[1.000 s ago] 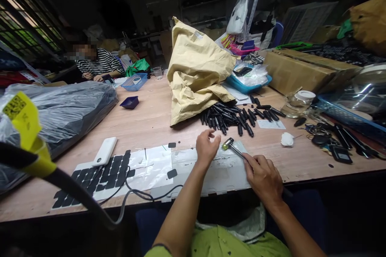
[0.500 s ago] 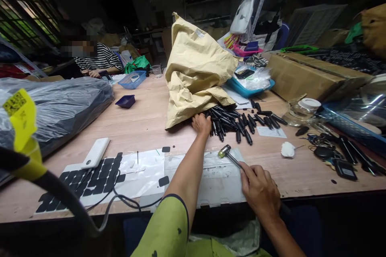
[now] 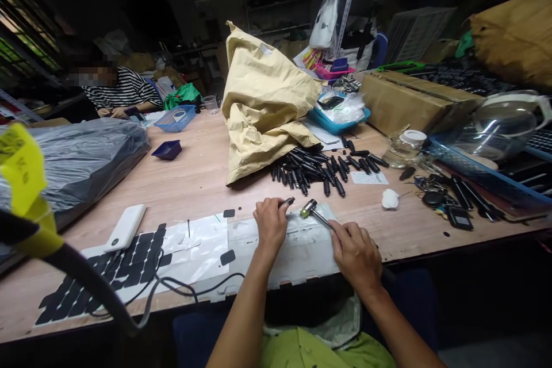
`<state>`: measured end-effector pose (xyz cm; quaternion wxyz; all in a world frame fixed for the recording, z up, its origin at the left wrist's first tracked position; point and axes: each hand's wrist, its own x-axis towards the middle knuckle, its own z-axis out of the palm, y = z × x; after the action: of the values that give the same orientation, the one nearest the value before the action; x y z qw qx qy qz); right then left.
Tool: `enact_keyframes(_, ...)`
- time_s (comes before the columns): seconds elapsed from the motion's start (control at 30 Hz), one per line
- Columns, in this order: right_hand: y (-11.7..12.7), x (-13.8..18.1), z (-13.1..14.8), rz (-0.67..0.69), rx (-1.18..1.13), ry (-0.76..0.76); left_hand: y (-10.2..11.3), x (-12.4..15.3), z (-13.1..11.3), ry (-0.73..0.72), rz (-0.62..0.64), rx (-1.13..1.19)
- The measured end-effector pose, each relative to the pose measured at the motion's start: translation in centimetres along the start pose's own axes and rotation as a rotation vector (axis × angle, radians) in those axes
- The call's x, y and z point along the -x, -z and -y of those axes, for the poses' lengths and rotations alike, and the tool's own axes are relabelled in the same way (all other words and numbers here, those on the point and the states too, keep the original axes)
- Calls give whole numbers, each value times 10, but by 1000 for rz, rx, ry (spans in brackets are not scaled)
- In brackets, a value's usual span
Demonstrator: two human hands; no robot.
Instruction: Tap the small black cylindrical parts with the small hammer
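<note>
My left hand [image 3: 271,223] is closed around a small black tapered part [image 3: 288,202], whose tip pokes out past the thumb. Only that end shows; the fingers cover the rest. My right hand [image 3: 357,257] grips a small hammer [image 3: 309,207] by its handle. The hammer's head, metal with a yellowish face, points left over a translucent mat [image 3: 302,259], close to the black part. Behind both hands, many similar black parts [image 3: 302,168] lie heaped at the mouth of a large cream-coloured bag [image 3: 267,103].
On the left are a plastic-wrapped bundle [image 3: 95,155], a white power bank [image 3: 126,227], black stickers [image 3: 142,256] and a cable [image 3: 172,282]. A cardboard box [image 3: 405,100], a jar [image 3: 405,146] and keys [image 3: 431,198] sit right. Across the table sits a person in stripes [image 3: 133,89].
My left hand has drawn back from the heap by the bag to the mat, bringing a black part with it. The right hand keeps its hold on the hammer. The view has shifted somewhat right.
</note>
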<state>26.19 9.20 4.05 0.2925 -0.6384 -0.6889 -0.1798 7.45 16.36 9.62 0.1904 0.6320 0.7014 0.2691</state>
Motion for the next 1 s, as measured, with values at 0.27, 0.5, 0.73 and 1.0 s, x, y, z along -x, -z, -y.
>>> enact_keyframes(0.27, -4, -3, 2, -7, 24, -6, 4, 27, 34, -104, 114, -65)
enact_keyframes(0.5, -7, -10, -6, 104, -36, -54, -1, 27, 34, -83, 54, -10)
enact_keyframes(0.73, 8, -20, -4, 148, -440, -183, 5, 19, 22, 40, 128, 27)
enact_keyframes(1.0, 28, -20, 26, 216, -678, -135, 10, 13, 12, 115, 194, 10)
